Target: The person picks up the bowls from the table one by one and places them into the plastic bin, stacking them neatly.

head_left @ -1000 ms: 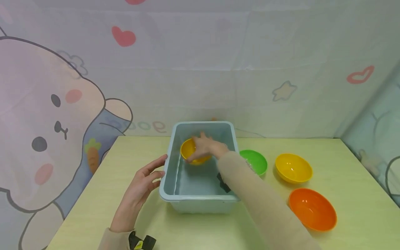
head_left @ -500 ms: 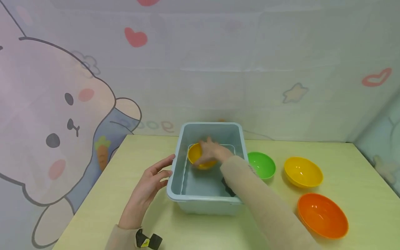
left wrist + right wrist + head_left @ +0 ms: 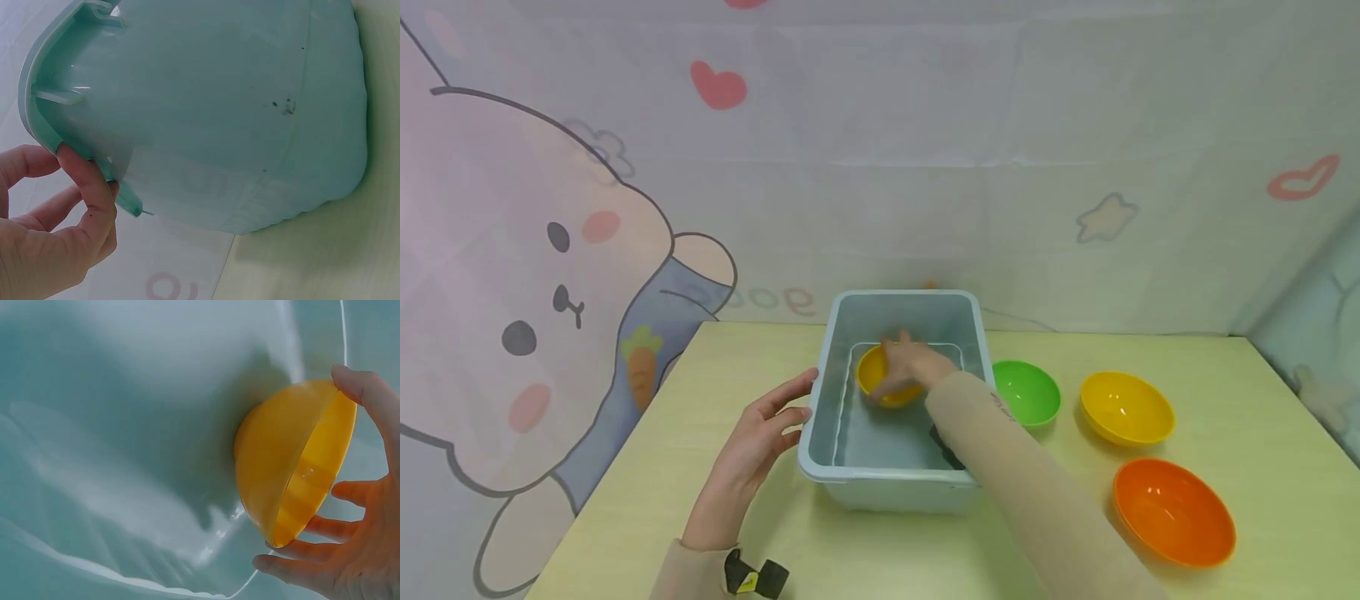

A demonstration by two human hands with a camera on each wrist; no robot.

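My right hand (image 3: 912, 368) reaches down into a pale blue-grey plastic bin (image 3: 895, 493) and holds a yellow bowl (image 3: 281, 450) by its rim. In the right wrist view, the thumb presses one side of the rim and the fingers spread along the opposite side. The bowl's base is close over the bin's floor, and the hand hides part of it in the head view. My left hand (image 3: 69, 219) grips the bin's left rim, with fingers curled at its lip.
To the bin's right, a green bowl (image 3: 1028, 393), a larger yellow bowl (image 3: 1126, 408) and an orange bowl (image 3: 1172, 512) sit on the pale table (image 3: 655, 450). The forearm partly overlaps the green bowl. A printed cloth (image 3: 910, 167) hangs behind the table.
The right hand has lowered the yellow bowl slightly in the bin and shifted it a little right. The left hand stays at the rim. The head view has swung somewhat left.
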